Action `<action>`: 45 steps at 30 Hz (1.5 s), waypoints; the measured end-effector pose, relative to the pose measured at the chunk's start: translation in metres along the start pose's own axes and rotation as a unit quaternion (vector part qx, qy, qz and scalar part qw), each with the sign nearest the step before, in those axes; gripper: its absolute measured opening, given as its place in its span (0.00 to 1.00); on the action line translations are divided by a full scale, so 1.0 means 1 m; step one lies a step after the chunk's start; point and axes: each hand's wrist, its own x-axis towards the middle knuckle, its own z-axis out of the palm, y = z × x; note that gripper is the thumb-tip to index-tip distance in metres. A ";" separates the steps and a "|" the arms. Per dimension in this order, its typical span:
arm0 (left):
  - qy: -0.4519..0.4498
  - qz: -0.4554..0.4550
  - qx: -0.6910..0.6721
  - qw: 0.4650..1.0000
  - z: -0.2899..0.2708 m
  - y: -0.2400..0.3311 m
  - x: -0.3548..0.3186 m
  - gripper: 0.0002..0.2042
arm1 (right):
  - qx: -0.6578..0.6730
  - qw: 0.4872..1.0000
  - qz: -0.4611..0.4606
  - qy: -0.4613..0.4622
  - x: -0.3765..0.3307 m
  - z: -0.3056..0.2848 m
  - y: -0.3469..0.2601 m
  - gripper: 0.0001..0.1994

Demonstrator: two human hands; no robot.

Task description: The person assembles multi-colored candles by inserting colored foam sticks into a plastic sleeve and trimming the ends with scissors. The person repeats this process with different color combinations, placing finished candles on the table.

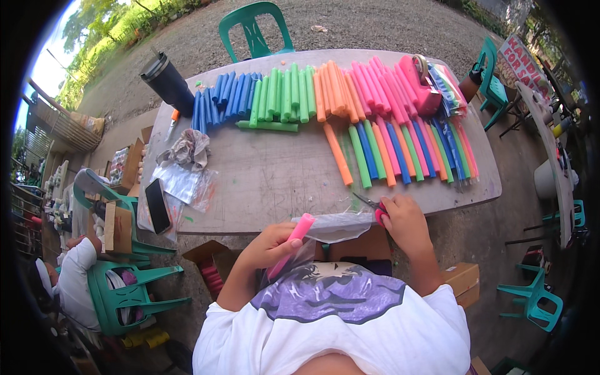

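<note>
— Far left of the frame, low down?
— A person in a white sleeve (78, 275) beside a green plastic chair (128, 294) on its side.

— Left part of the table (262, 181)?
— A black phone (157, 205) lying flat near the front edge, clear plastic bags (184, 181) just beside it, a crumpled cloth (187, 149) above those. Upper left corner, a dark tumbler (167, 81), upright.

— Along the far edge?
— Foam-like sticks bunched by colour: blue sticks (219, 97), then green sticks (284, 94), orange sticks (334, 90), pink sticks (378, 84). Below and to the right, a row of mixed-colour sticks (406, 153) laid side by side. Top centre, beyond the table, a green chair (253, 28).

— Lower centre, the left hand (272, 247)?
— Fingers curled closed round a pink stick (290, 244), tilted, its upper end toward the table edge, its lower end inside a clear plastic bag (325, 228). Bag touching the front edge of the table.

— And the right hand (403, 222)?
— Just right of centre, at the table's front edge. Closed on scissors (370, 203) with red-pink handles, blades pointing up-left over the tabletop, seemingly parted only slightly. Same hand touching the right end of the bag.

— Right edge?
— More green chairs (537, 294) on the ground.
</note>
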 end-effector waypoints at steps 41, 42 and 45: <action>-0.032 -0.120 -0.127 0.984 -0.004 -0.010 0.001 0.21 | 0.455 0.871 -0.175 -0.058 0.027 0.016 -0.038 0.27; -0.037 -0.103 -0.114 0.987 -0.004 -0.008 0.003 0.20 | 0.447 0.875 -0.179 -0.061 0.027 0.015 -0.038 0.27; -0.052 -0.061 -0.086 0.993 -0.004 -0.005 0.007 0.19 | 0.429 0.879 -0.190 -0.079 0.028 0.012 -0.038 0.27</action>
